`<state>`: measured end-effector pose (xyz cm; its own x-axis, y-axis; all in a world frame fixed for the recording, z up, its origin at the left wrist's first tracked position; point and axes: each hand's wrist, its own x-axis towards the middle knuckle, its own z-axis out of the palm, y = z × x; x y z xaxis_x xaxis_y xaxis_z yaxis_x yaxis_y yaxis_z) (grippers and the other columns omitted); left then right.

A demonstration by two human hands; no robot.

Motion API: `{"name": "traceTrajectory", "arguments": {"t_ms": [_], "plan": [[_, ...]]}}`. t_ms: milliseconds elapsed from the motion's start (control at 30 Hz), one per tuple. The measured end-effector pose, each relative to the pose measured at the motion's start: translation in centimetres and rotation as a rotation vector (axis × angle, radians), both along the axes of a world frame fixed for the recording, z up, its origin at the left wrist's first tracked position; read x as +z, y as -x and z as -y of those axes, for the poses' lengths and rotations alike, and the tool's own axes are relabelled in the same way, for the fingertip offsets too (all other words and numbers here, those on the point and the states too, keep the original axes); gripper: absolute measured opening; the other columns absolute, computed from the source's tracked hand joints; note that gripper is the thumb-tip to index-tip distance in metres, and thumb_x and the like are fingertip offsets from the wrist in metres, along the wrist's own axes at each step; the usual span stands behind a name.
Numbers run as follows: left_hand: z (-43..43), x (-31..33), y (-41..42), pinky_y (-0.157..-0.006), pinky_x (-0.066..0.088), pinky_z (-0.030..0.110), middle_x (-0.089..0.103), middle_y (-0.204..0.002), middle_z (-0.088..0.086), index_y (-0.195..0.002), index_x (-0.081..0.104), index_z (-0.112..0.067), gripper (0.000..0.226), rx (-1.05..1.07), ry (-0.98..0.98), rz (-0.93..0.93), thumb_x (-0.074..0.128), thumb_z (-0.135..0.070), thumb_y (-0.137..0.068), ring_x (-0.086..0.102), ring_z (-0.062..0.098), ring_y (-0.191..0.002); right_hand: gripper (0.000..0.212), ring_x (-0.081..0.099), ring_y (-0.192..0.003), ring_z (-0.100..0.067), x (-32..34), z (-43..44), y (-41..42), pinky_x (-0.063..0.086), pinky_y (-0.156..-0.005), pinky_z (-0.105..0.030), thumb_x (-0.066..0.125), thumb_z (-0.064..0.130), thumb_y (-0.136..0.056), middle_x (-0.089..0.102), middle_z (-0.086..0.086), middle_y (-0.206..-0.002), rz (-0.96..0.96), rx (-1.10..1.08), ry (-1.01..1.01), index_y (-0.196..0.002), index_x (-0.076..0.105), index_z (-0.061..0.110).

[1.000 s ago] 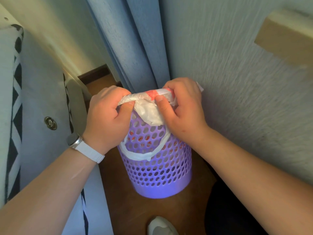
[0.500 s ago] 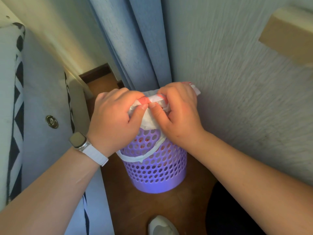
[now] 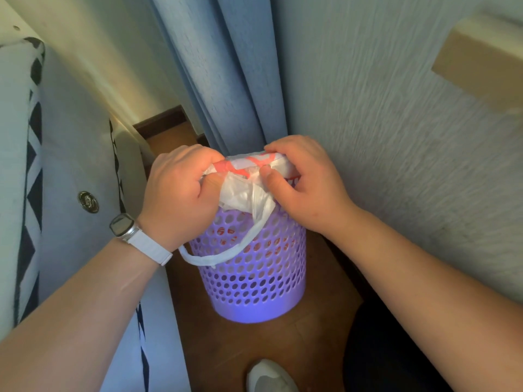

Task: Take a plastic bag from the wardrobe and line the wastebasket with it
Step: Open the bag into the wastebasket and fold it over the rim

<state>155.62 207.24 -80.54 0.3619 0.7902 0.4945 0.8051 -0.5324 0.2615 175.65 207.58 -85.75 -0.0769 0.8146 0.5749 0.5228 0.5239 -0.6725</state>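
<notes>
A purple perforated wastebasket [image 3: 254, 281] stands on the wooden floor between a bed and a wall. A white plastic bag with red print [image 3: 243, 188] is bunched over its mouth, and part of it shows through the holes inside. My left hand [image 3: 178, 193] grips the bag at the left of the rim. My right hand [image 3: 300, 182] pinches the bag at the right of the rim. One white bag handle [image 3: 220, 256] hangs in a loop down the front of the basket.
A bed with grey and black-white patterned bedding [image 3: 56, 193] is close on the left. Blue curtains [image 3: 220, 75] hang behind the basket, and a textured wall [image 3: 396, 137] with a wooden ledge [image 3: 481, 66] is on the right. A shoe [image 3: 268, 377] is at the bottom.
Both hands stay on the bag at the rim. They have drawn a little apart, stretching the printed plastic across the top, and the handle loop hangs further to the left.
</notes>
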Motion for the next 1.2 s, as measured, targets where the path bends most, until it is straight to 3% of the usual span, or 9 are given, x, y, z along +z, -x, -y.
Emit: {"name": "traceTrajectory", "arguments": {"t_ms": [167, 300, 400, 567, 733, 867, 1033, 1200], "plan": [[0.3, 0.3, -0.5, -0.067, 0.042, 0.041, 0.051, -0.076, -0.005, -0.086, 0.064, -0.007, 0.016, -0.031, -0.013, 0.012, 0.050, -0.013, -0.091, 0.048, 0.017, -0.072, 0.012, 0.056, -0.082, -0.026, -0.3, 0.5, 0.6, 0.044, -0.082, -0.045, 0.060, 0.021, -0.086, 0.060, -0.005, -0.086, -0.039, -0.135, -0.062, -0.088, 0.062, 0.009], [1.3, 1.0, -0.9, -0.084, 0.040, 0.038, 0.068, -0.096, 0.004, -0.106, 0.068, -0.011, 0.032, -0.041, -0.025, -0.057, 0.050, -0.034, -0.092, 0.060, 0.024, -0.090, 0.007, 0.053, -0.081, -0.026, 0.1, 0.8, 0.9, 0.034, -0.084, -0.036, 0.063, 0.017, -0.084, 0.058, -0.004, -0.084, -0.014, -0.213, -0.102, -0.084, 0.059, 0.011], [2.0, 1.2, -2.3, -0.090, 0.039, 0.041, 0.069, -0.105, 0.004, -0.116, 0.066, -0.014, 0.036, -0.007, -0.041, -0.083, 0.052, -0.037, -0.092, 0.061, 0.024, -0.098, 0.009, 0.051, -0.082, -0.022, 0.5, 1.1, 1.1, 0.030, -0.084, -0.032, 0.063, 0.019, -0.086, 0.058, -0.003, -0.084, 0.008, -0.243, -0.117, -0.084, 0.059, 0.011], [1.7, 0.8, -2.5, -0.081, 0.037, 0.039, 0.062, -0.093, 0.001, -0.107, 0.067, -0.018, 0.029, 0.026, -0.016, -0.086, 0.048, -0.033, -0.092, 0.058, 0.024, -0.089, 0.010, 0.053, -0.083, -0.024, 0.8, 1.6, 1.8, 0.036, -0.081, -0.039, 0.065, 0.019, -0.087, 0.060, -0.005, -0.087, 0.031, -0.191, -0.108, -0.088, 0.063, 0.009], [0.8, 0.1, -1.4, -0.076, 0.038, 0.040, 0.060, -0.084, 0.002, -0.092, 0.064, -0.013, 0.016, 0.066, 0.023, -0.070, 0.053, -0.022, -0.088, 0.056, 0.027, -0.081, 0.027, 0.058, -0.098, -0.021, 0.6, 1.4, 1.2, 0.038, -0.100, -0.052, 0.062, 0.035, -0.086, 0.063, 0.000, -0.100, 0.052, -0.073, -0.032, -0.101, 0.065, 0.013], [0.3, 0.1, -0.7, -0.076, 0.038, 0.040, 0.055, -0.081, -0.002, -0.088, 0.063, -0.012, 0.013, 0.068, 0.039, -0.072, 0.051, -0.017, -0.087, 0.054, 0.026, -0.080, 0.032, 0.062, -0.097, -0.023, 0.6, 0.5, 0.5, 0.043, -0.095, -0.059, 0.055, 0.034, -0.089, 0.066, -0.003, -0.102, -0.044, -0.044, -0.002, -0.103, 0.068, 0.010], [0.1, 0.5, -0.6, -0.073, 0.044, 0.046, 0.049, -0.080, -0.008, -0.086, 0.063, -0.010, 0.013, 0.047, 0.016, 0.003, 0.051, -0.018, -0.086, 0.054, 0.026, -0.076, 0.028, 0.061, -0.099, -0.022, 0.0, 0.1, 0.3, 0.043, -0.096, -0.056, 0.058, 0.034, -0.088, 0.066, 0.000, -0.103, -0.022, -0.020, -0.003, -0.102, 0.069, 0.012], [0.5, 0.6, -1.2, -0.071, 0.045, 0.050, 0.049, -0.080, -0.007, -0.085, 0.063, -0.008, 0.016, 0.009, 0.017, 0.067, 0.050, -0.017, -0.087, 0.049, 0.017, -0.075, 0.013, 0.057, -0.082, -0.025, 0.3, 0.3, 0.5, 0.046, -0.083, -0.052, 0.057, 0.023, -0.087, 0.061, -0.002, -0.086, -0.061, -0.094, -0.068, -0.086, 0.062, 0.011]]}}
